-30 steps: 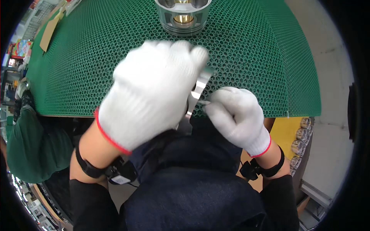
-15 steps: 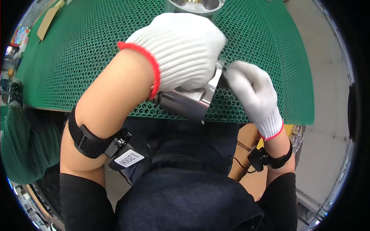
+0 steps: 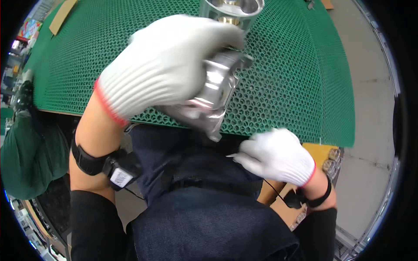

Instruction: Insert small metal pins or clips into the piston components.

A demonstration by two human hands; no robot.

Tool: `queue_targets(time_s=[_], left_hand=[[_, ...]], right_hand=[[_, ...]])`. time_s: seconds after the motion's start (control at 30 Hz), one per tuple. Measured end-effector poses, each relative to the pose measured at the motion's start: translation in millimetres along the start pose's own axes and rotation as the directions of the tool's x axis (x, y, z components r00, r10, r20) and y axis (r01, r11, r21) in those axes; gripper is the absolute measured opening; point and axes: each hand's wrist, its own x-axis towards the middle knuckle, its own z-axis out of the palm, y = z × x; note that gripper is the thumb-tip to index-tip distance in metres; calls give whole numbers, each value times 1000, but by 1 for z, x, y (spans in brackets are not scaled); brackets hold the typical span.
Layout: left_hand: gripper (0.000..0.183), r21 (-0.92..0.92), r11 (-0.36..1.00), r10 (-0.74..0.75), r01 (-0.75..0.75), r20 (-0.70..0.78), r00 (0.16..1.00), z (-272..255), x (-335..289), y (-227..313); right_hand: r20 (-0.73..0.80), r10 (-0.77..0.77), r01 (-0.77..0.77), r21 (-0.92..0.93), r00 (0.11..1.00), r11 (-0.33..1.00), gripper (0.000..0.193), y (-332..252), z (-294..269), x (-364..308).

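A shiny metal casting [image 3: 216,80] with flanges and a rounded body tilts over the near edge of the green mat. My left hand [image 3: 167,61], in a white knitted glove with a red cuff, is closed around its far and left side and hides much of it. Off to the right, past the mat's front edge, my right hand [image 3: 278,156] wears a matching glove. Its fingers are curled together, and a small pale tip sticks out toward the left; what that is I cannot make out.
A cylindrical metal housing [image 3: 248,21] with a brass-coloured part stands beyond my left hand on the green honeycomb mat [image 3: 287,82]. A cardboard strip [image 3: 63,16] lies at the far left. Round metal parts [image 3: 332,162] sit below the right edge. Someone's green-clad leg [image 3: 32,152] is at left.
My right hand has left the casting's side and moved down toward me, past the mat edge. My left hand has shifted left with the casting, which has turned and shows more of its face.
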Motion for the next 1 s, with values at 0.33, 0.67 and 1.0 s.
queue_targets(time_s=[0.33, 0.67, 1.0], left_hand=[[121, -798, 603, -536, 22, -384, 752, 48, -139, -26], [75, -894, 321, -784, 311, -67, 617, 22, -171, -40], [48, 116, 992, 86, -55, -290, 953, -23, -51, -14]], right_hand=[[-68, 7, 39, 653, 998, 756, 18, -5, 12, 8], [162, 226, -242, 885, 961, 398, 27, 4, 39, -10], [53, 428, -70, 997, 902, 24, 43, -2, 25, 0]])
